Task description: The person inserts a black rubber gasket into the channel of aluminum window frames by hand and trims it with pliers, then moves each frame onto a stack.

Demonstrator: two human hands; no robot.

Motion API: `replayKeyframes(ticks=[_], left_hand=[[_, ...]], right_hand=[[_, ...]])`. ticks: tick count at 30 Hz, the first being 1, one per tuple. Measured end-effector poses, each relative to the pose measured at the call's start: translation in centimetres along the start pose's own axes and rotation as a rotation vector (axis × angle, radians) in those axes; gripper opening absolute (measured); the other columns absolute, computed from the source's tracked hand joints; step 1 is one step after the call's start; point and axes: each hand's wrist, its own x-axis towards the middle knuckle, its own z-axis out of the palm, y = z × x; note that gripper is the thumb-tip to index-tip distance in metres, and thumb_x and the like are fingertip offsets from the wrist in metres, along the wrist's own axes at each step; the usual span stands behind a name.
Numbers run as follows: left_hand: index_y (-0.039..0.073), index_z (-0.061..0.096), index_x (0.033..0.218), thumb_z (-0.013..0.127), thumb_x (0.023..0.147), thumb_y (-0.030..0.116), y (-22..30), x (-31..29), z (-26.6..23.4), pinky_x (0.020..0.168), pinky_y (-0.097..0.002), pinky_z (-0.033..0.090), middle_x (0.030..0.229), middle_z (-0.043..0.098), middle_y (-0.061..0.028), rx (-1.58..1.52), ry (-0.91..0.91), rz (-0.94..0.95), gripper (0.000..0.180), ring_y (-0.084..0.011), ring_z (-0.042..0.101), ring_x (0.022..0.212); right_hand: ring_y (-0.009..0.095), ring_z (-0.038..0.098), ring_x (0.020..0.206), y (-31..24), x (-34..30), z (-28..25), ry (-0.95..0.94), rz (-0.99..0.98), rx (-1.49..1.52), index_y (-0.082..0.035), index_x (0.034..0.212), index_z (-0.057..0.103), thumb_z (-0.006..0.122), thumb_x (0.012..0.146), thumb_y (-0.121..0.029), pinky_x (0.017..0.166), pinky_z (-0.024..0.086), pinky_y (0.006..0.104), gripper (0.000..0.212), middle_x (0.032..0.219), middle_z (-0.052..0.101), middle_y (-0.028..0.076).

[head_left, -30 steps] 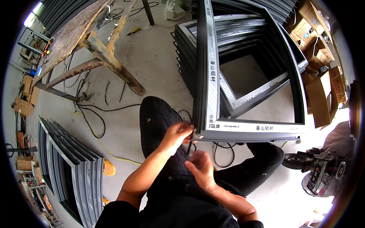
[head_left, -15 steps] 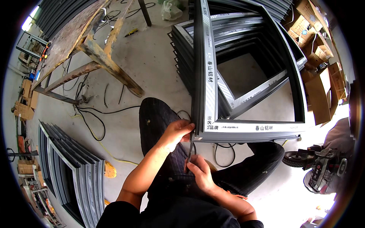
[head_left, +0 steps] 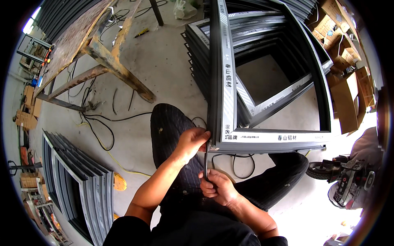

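Note:
A dark grey window frame [head_left: 279, 137] with white printed film on its face stands in front of me, its near left corner between my knees. My left hand [head_left: 190, 144] is closed on that corner, thumb against the frame's side edge, the other fingers partly hidden. From the corner a thin dark flexible strip [head_left: 206, 160], like a rubber seal, runs down toward me. Its lower part is gripped in my right hand [head_left: 221, 188], fingers curled round it and thumb up. Between the two hands the strip looks straight.
More frames [head_left: 262, 108] lie stacked behind the held one. Another stack of frames [head_left: 88, 184] stands at the left. A worn table [head_left: 111, 61], black cables [head_left: 111, 133] and pliers [head_left: 142, 33] are farther off. Cardboard boxes [head_left: 347, 98] and a wheeled machine [head_left: 342, 176] are at the right.
My right hand has closed more fully round the strip and turned, shifting slightly right and down. The strip is now straighter. My left hand stays at the frame's corner.

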Motion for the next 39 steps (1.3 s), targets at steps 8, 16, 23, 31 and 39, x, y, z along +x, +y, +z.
replayKeyframes(ticks=[8,16,23,31,39], left_hand=[[-0.004,0.060,0.093,0.057,0.095,0.022,0.2,-1.1,-0.5,0.061,-0.0244,0.054,0.085,0.066,-0.0076,0.093,-0.107,-0.007,0.026,-0.0139,0.067,0.074],[-0.001,0.061,0.098,0.059,0.094,0.018,-0.2,-2.1,-0.3,0.064,-0.0242,0.052,0.086,0.066,-0.0055,0.139,-0.133,-0.004,0.020,-0.0134,0.067,0.079],[-0.004,0.060,0.094,0.060,0.094,0.019,-1.1,-2.7,-0.7,0.062,-0.0258,0.055,0.085,0.066,-0.0095,-0.028,-0.184,-0.056,0.022,-0.0141,0.066,0.072],[-0.003,0.056,0.108,0.051,0.098,0.023,-1.4,-3.7,-1.4,0.075,-0.0319,0.055,0.093,0.067,-0.0140,-0.316,-0.233,-0.145,0.028,-0.0212,0.067,0.083],[0.000,0.058,0.102,0.063,0.091,0.012,-2.7,-4.2,-0.1,0.075,-0.0293,0.053,0.090,0.066,-0.0085,-0.220,-0.186,-0.030,0.018,-0.0159,0.064,0.082]], right_hand=[[0.009,0.033,0.053,-0.2,-0.1,0.0,0.139,-0.079,-0.226,-0.001,0.108,0.050,0.036,0.098,-0.013,0.045,0.026,0.0210,0.021,0.068,0.040,0.002],[0.006,0.030,0.053,-0.3,-0.4,0.3,0.163,-0.078,-0.233,-0.004,0.108,0.051,0.037,0.100,-0.016,0.045,0.023,0.0194,0.021,0.067,0.038,-0.001],[0.007,0.050,0.065,-1.3,-1.5,0.7,0.426,-0.564,-0.926,0.000,0.109,0.054,0.064,0.088,-0.011,0.053,0.042,0.0239,0.026,0.078,0.058,0.004],[0.033,0.060,0.063,-6.1,-0.9,1.5,0.555,-1.106,-1.797,-0.003,0.094,0.063,0.069,0.076,-0.002,0.058,0.048,0.0378,0.019,0.072,0.061,0.012],[0.030,0.061,0.068,-6.7,-0.7,1.1,0.536,-1.169,-1.926,-0.004,0.090,0.066,0.071,0.074,-0.004,0.061,0.049,0.0384,0.017,0.079,0.062,0.011]])
